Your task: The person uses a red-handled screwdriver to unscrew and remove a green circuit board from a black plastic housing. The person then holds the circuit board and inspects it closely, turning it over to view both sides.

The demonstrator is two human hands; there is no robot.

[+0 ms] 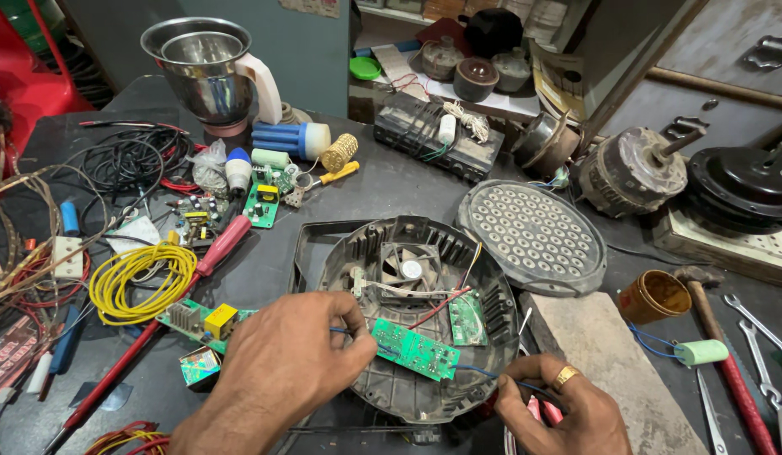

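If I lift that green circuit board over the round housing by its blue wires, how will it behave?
The green circuit board looks thin and stiff, probably light. The blue wires seem floppy, so it would likely dangle and twist. The left hand and right hand each pinch a wire; solder joints may be fragile.

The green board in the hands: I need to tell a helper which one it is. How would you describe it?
Find the round black housing with a small fan. The green board lies tilted over its lower half, between the left hand and right hand. Unlike the other green boards, blue wires leave both its ends.
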